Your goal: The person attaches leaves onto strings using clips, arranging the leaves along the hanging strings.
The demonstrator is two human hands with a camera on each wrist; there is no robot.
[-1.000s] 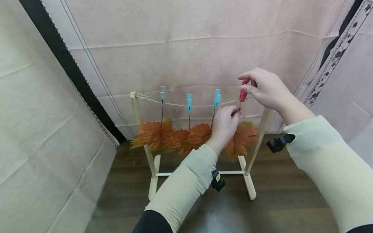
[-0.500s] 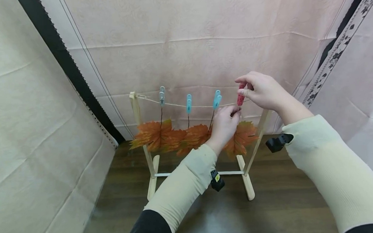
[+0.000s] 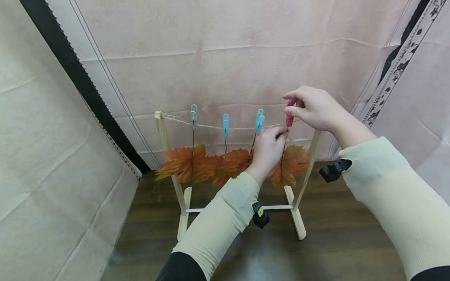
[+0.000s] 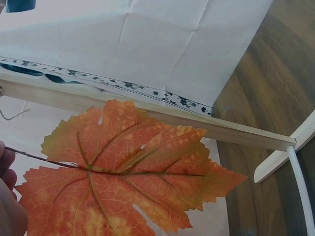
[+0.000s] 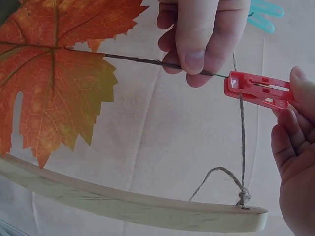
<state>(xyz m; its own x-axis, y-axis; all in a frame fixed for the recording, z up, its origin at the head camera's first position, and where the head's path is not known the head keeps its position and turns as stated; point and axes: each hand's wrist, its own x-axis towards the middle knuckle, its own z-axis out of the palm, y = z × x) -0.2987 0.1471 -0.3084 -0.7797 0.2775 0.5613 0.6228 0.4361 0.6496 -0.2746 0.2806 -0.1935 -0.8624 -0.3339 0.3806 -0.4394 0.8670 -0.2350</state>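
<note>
My right hand [image 3: 316, 110] pinches the handle end of a red clothespin [image 5: 261, 91] between thumb and fingers. The clothespin sits across the twine [image 5: 242, 142], near the right post. Just below it, my left hand [image 3: 266, 150] pinches the thin dark stem [image 5: 138, 59] of an orange artificial maple leaf [image 4: 128, 169] close to its tip. The stem's end meets the clothespin's mouth; how deep it goes in is hard to tell. In the left wrist view the leaf spreads out beyond the fingertips, flat side to the camera.
On the line's left part, a pale blue clothespin [image 3: 193, 116] and two brighter blue clothespins [image 3: 226, 124] hold stems of overlapping orange leaves [image 3: 184, 162]. A wooden frame [image 3: 310, 166] with feet and a white crossbar [image 3: 277, 207] stands on the brown tabletop [image 3: 150, 240]. Pale cloth [image 3: 226, 77] surrounds it.
My right hand and the red clothespin have come slightly down and left, onto the stem tip by the line. The left hand stays nearly still on the stem.
</note>
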